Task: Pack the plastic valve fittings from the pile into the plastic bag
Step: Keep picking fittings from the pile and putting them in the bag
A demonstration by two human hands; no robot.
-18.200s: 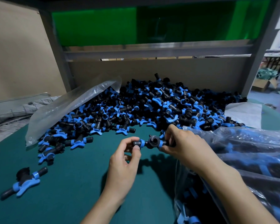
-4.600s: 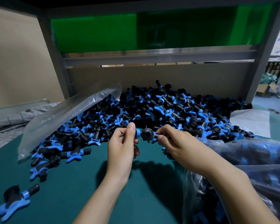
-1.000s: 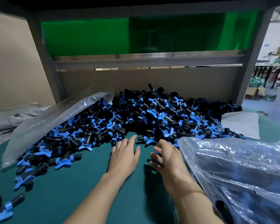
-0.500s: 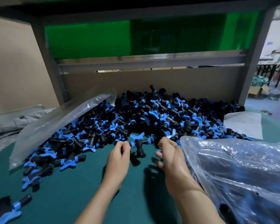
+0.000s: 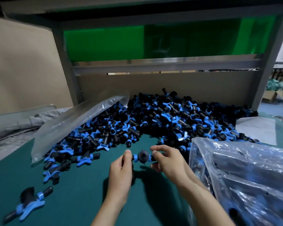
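A big pile of black and blue valve fittings (image 5: pixel 162 121) covers the back of the green table (image 5: pixel 82 193). Between my hands, a little above the table, is one black fitting (image 5: pixel 143 156) with blue collars at both ends. My left hand (image 5: pixel 121 173) pinches its left end. My right hand (image 5: pixel 168 160) pinches its right end with thumb and fingers curled round it. A clear plastic bag (image 5: pixel 245 180) holding several fittings lies at the right, beside my right forearm.
An empty clear bag (image 5: pixel 75 123) lies slanted over the pile's left side. A lone fitting (image 5: pixel 29 203) sits near the table's front left. White sheet (image 5: pixel 255 129) at the right rear. Cardboard wall (image 5: pixel 153 85) and a grey frame close off the back.
Both hands reached into the pile's front edge, took one fitting and drew it back toward me; it is now held up between both hands.
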